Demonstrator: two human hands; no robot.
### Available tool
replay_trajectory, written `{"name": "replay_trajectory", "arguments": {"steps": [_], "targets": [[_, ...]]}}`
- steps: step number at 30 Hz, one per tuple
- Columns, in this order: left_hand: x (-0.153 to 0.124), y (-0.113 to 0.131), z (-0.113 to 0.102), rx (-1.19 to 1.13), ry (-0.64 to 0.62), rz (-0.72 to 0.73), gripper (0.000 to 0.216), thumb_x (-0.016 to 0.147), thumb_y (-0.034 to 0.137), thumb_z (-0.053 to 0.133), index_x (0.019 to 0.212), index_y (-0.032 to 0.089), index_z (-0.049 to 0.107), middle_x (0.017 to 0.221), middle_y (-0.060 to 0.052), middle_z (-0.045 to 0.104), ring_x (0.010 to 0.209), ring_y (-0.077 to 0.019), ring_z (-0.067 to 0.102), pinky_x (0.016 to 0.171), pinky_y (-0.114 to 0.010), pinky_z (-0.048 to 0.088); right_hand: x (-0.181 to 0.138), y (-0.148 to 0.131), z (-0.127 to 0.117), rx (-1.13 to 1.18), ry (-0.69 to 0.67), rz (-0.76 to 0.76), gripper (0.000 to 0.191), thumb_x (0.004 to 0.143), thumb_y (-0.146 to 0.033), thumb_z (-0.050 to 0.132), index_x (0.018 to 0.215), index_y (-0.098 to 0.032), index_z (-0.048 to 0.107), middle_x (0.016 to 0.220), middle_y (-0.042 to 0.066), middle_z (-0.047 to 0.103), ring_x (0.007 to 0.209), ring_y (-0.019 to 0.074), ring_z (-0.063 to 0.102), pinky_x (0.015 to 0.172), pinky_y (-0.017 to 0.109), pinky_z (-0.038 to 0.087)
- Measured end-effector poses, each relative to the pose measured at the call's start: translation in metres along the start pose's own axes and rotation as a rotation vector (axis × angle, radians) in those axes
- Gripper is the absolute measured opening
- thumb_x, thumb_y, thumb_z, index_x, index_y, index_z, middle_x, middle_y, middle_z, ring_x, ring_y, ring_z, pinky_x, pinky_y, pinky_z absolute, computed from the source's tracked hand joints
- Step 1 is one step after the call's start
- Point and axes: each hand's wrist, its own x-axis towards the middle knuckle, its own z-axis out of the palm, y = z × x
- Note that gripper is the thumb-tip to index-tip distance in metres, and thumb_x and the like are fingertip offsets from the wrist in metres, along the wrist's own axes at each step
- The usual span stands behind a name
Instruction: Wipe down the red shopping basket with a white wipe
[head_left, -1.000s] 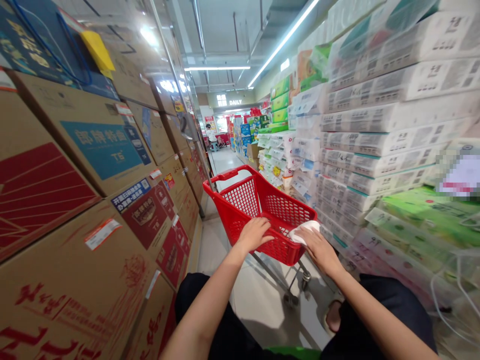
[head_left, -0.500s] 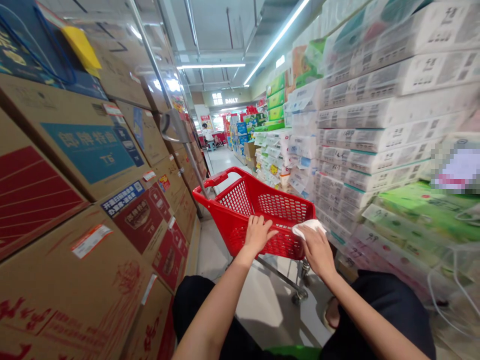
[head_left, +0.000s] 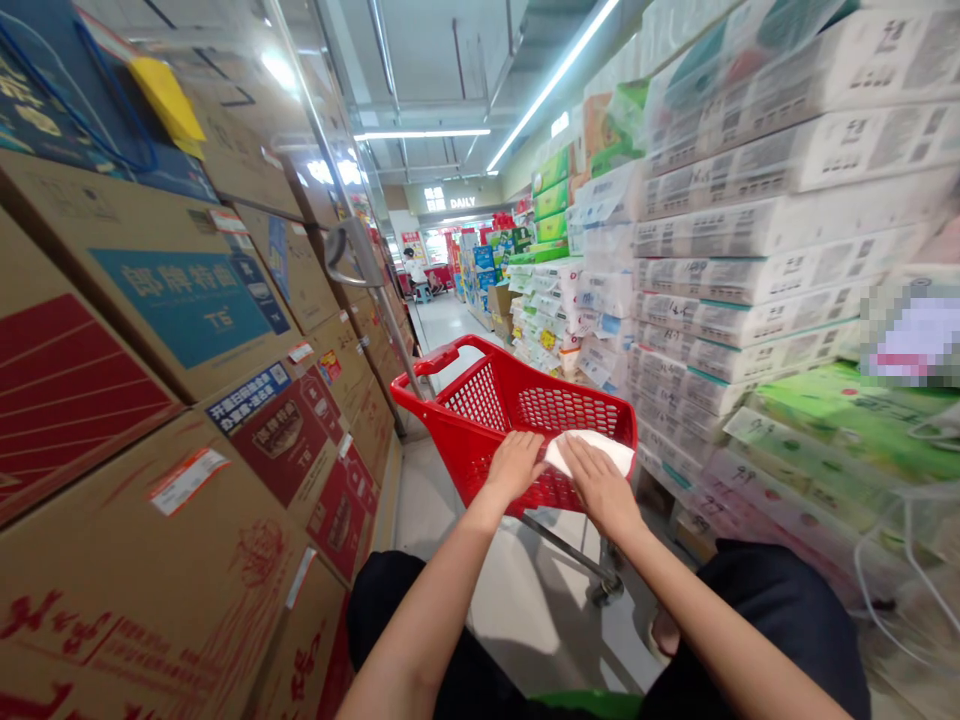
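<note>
Stacked cartons [head_left: 187,330] and tissue packs [head_left: 750,280] flank cart [head_left: 480,430].

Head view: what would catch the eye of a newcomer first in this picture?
A red cart stands in the middle of the aisle; the left hand rests on its near rim and the right hand presses a white cloth there. Brown boxes wall the left side, wrapped tissue packs the right.

Left side: brown cardboard boxes [head_left: 150,330] are standing stacked up high.
Right side: wrapped tissue packs [head_left: 750,250] are rising toward the ceiling.
Floor: pale floor [head_left: 525,610] is running along the narrow aisle.
Light: long ceiling tubes [head_left: 553,78] are glowing white.
</note>
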Motion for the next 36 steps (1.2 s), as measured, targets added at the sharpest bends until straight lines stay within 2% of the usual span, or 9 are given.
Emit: {"name": "replay_trajectory", "arguments": {"steps": [2, 4, 6, 9, 15, 21, 24, 29, 36], "targets": [[-0.003, -0.018, -0.007, 0.025, 0.016, 0.023, 0.029, 0.091, 0.040, 0.061, 0.114, 0.024, 0.057, 0.120, -0.007, 0.059, 0.115, -0.0229, 0.052, 0.109, -0.042, 0.034, -0.013, 0.014, -0.006, -0.023, -0.004, 0.041, 0.070, 0.093, -0.017, 0.039, 0.158, -0.031, 0.016, 0.162, 0.002, 0.021, 0.147, 0.0278, 0.024, 0.116, 0.051, 0.028], [-0.006, -0.036, -0.013, 0.103, 0.067, -0.059, 0.028, 0.091, 0.041, 0.060, 0.113, 0.024, 0.059, 0.122, -0.008, 0.059, 0.121, -0.0255, 0.049, 0.115, -0.049, 0.026, -0.027, 0.030, -0.009, -0.046, 0.013, 0.096, 0.068, 0.094, -0.021, 0.041, 0.157, -0.034, 0.020, 0.162, 0.001, 0.022, 0.147, 0.0301, 0.023, 0.116, 0.054, 0.026], [-0.006, -0.047, -0.014, 0.155, 0.072, -0.111, 0.027, 0.092, 0.040, 0.058, 0.115, 0.025, 0.061, 0.115, -0.007, 0.062, 0.117, -0.0259, 0.052, 0.116, -0.054, 0.020, -0.040, 0.043, -0.010, -0.055, 0.026, 0.138, 0.066, 0.095, -0.024, 0.041, 0.157, -0.034, 0.020, 0.161, 0.002, 0.024, 0.146, 0.0315, 0.024, 0.116, 0.056, 0.027], [-0.001, -0.050, -0.011, 0.165, 0.054, -0.153, 0.025, 0.094, 0.041, 0.055, 0.112, 0.026, 0.063, 0.107, -0.006, 0.065, 0.106, -0.0252, 0.055, 0.114, -0.058, 0.021, -0.050, 0.050, -0.007, -0.051, 0.028, 0.174, 0.065, 0.096, -0.027, 0.041, 0.157, -0.033, 0.020, 0.160, 0.004, 0.029, 0.146, 0.0324, 0.024, 0.115, 0.057, 0.027], [0.007, -0.033, -0.005, 0.111, 0.064, -0.171, 0.020, 0.095, 0.042, 0.055, 0.098, 0.026, 0.066, 0.100, -0.003, 0.067, 0.101, -0.0251, 0.055, 0.111, -0.060, 0.022, -0.030, 0.016, 0.002, -0.051, 0.073, 0.217, 0.066, 0.096, -0.025, 0.040, 0.158, -0.027, 0.016, 0.161, 0.008, 0.026, 0.146, 0.0357, 0.020, 0.117, 0.062, 0.020], [0.006, -0.015, -0.005, 0.079, 0.071, -0.187, 0.018, 0.097, 0.036, 0.050, 0.103, 0.026, 0.065, 0.102, -0.005, 0.066, 0.104, -0.0263, 0.054, 0.111, -0.060, 0.022, 0.018, -0.028, 0.018, -0.010, 0.062, 0.086, 0.071, 0.095, -0.027, 0.045, 0.158, -0.023, 0.014, 0.162, 0.010, 0.020, 0.147, 0.0363, 0.018, 0.116, 0.062, 0.020], [0.006, -0.011, -0.006, 0.074, 0.053, -0.168, 0.017, 0.094, 0.026, 0.053, 0.108, 0.025, 0.063, 0.106, -0.006, 0.065, 0.105, -0.0258, 0.053, 0.111, -0.057, 0.023, 0.031, -0.033, 0.020, -0.004, 0.030, 0.060, 0.072, 0.094, -0.029, 0.047, 0.158, -0.021, 0.015, 0.162, 0.011, 0.020, 0.146, 0.0356, 0.019, 0.117, 0.060, 0.020], [0.003, -0.013, -0.010, 0.050, 0.071, -0.143, 0.023, 0.098, 0.034, 0.044, 0.111, 0.025, 0.061, 0.110, -0.007, 0.064, 0.107, -0.0254, 0.054, 0.112, -0.055, 0.023, 0.011, -0.002, 0.004, -0.005, -0.039, -0.026, 0.070, 0.095, -0.031, 0.047, 0.158, -0.028, 0.017, 0.163, 0.006, 0.020, 0.146, 0.0310, 0.023, 0.118, 0.053, 0.023], [-0.002, -0.017, -0.012, 0.050, 0.080, -0.108, 0.031, 0.098, 0.042, 0.046, 0.121, 0.024, 0.058, 0.116, -0.007, 0.064, 0.109, -0.0261, 0.054, 0.113, -0.053, 0.024, -0.052, 0.050, -0.024, -0.082, 0.015, 0.103, 0.066, 0.096, -0.034, 0.045, 0.157, -0.031, 0.021, 0.162, 0.006, 0.021, 0.144, 0.0329, 0.027, 0.116, 0.058, 0.024]]}}
